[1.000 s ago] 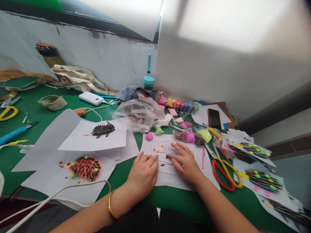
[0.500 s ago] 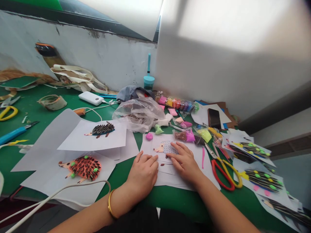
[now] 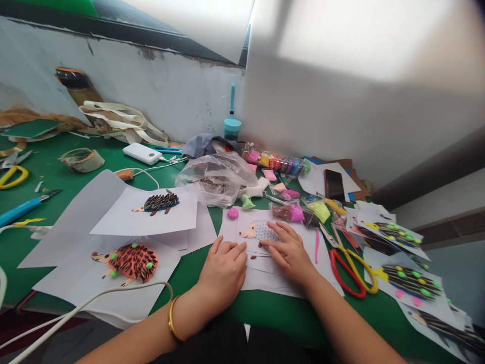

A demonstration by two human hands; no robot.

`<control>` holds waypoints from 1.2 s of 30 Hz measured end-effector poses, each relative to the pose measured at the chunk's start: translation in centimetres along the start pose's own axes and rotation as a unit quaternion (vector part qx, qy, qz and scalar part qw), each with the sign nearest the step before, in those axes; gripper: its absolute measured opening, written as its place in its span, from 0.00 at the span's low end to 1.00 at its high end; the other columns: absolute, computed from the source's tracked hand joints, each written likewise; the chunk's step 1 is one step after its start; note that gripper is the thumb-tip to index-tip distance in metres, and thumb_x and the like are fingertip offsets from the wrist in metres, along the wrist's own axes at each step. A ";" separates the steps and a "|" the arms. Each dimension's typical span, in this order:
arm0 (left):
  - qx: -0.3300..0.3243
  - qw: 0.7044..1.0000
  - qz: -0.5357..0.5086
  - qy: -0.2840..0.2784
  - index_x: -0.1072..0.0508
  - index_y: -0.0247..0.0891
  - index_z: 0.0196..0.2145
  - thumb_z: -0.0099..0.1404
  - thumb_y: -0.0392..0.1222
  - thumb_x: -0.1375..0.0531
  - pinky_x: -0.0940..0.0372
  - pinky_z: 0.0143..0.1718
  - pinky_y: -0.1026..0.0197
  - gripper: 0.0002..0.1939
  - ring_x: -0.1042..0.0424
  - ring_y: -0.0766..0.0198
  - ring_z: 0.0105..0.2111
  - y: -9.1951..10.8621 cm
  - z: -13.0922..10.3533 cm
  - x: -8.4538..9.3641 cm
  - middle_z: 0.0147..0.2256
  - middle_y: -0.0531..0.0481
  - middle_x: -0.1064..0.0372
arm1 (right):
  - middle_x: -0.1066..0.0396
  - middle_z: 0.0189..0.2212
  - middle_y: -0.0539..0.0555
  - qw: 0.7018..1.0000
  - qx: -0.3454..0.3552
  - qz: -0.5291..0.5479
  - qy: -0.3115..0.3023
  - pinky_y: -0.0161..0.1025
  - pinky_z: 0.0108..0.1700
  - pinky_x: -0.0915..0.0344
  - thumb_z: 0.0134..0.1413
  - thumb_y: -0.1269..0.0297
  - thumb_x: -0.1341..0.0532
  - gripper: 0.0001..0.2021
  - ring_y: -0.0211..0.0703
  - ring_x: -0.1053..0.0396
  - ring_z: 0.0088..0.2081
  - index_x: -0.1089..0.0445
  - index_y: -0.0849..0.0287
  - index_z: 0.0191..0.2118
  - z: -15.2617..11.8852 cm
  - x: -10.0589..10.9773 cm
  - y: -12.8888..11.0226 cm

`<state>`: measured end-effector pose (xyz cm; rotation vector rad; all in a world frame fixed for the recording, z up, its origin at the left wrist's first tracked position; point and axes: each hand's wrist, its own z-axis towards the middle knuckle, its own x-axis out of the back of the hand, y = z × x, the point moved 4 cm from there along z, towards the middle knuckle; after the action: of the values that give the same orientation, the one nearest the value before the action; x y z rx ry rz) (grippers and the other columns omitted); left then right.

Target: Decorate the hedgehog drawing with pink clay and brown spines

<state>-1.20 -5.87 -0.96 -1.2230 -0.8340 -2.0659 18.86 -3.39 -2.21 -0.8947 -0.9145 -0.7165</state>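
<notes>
Right hand [image 3: 290,255], fingers spread, reaches over the blue-backed, peach-faced hedgehog picture [image 3: 261,229] at its ten o'clock, index tip at a small brown lump [image 3: 260,244]! Left hand [image 3: 224,267], fingers together, rests on white paper [image 3: 265,281].

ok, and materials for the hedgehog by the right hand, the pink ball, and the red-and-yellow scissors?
Hedgehog: body looks like plain matte paper with blue pen-like marks; peach face could be clay or colouring.
Pink ball: matte, slightly lumpy, probably soft modelling clay.
Scissors: silvery-grey blades suggest metal; smooth, solid-coloured handles, likely plastic or plastic-coated.
</notes>
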 end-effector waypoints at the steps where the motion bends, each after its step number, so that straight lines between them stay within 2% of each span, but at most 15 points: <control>1: 0.000 1.000 0.001 0.001 0.26 0.41 0.39 0.65 0.36 0.41 0.48 0.61 0.42 0.06 0.30 0.56 0.47 0.0 0.0 0.0 0.50 0.50 0.25 | 0.38 0.64 0.52 1.000 0.004 -0.001 0.002 0.61 0.61 0.45 0.63 0.64 0.45 0.15 0.58 0.46 0.65 0.22 0.44 0.47 0.0 0.0 0.0; 11: -0.003 1.000 0.005 0.005 0.26 0.41 0.39 0.66 0.37 0.42 0.47 0.60 0.41 0.06 0.30 0.56 0.46 0.0 0.0 0.0 0.50 0.51 0.25 | 0.38 0.64 0.51 0.999 0.037 -0.016 0.024 0.58 0.61 0.45 0.60 0.65 0.42 0.14 0.57 0.44 0.64 0.21 0.44 0.45 -0.1 0.3 -0.7; 17: -0.003 1.000 0.005 0.005 0.26 0.41 0.39 0.66 0.37 0.42 0.48 0.61 0.41 0.06 0.30 0.56 0.46 0.0 0.0 0.0 0.51 0.50 0.26 | 0.38 0.64 0.50 0.998 0.050 -0.029 0.012 0.57 0.60 0.44 0.59 0.65 0.41 0.13 0.58 0.44 0.65 0.21 0.44 0.43 -0.2 0.4 -1.2; 22: -0.002 1.000 0.003 -0.004 0.26 0.40 0.39 0.66 0.36 0.43 0.47 0.60 0.40 0.07 0.30 0.55 0.46 0.0 0.0 0.0 0.51 0.49 0.26 | 0.39 0.64 0.53 0.999 0.039 -0.011 0.035 0.57 0.61 0.45 0.60 0.67 0.43 0.15 0.56 0.45 0.65 0.22 0.46 0.47 -0.2 0.7 -1.0; 29: 0.001 1.000 -0.001 -0.003 0.26 0.41 0.40 0.66 0.36 0.43 0.48 0.61 0.41 0.07 0.30 0.56 0.47 0.1 0.0 0.2 0.51 0.50 0.26 | 0.38 0.64 0.52 0.999 0.040 -0.027 0.000 0.59 0.60 0.44 0.60 0.66 0.42 0.14 0.58 0.45 0.65 0.22 0.45 0.46 -0.1 0.2 -1.2; 36: 0.003 1.000 -0.001 -0.004 0.26 0.41 0.40 0.65 0.36 0.42 0.48 0.61 0.41 0.07 0.30 0.56 0.47 0.1 0.0 0.1 0.51 0.50 0.26 | 0.39 0.64 0.52 0.999 0.024 -0.020 0.028 0.58 0.62 0.45 0.61 0.67 0.43 0.15 0.56 0.45 0.65 0.22 0.45 0.48 -0.1 0.3 -0.9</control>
<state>-1.19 -5.94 -0.82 -1.2286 -0.8443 -2.0590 18.33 -3.94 -1.68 -0.8119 -0.8988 -0.7467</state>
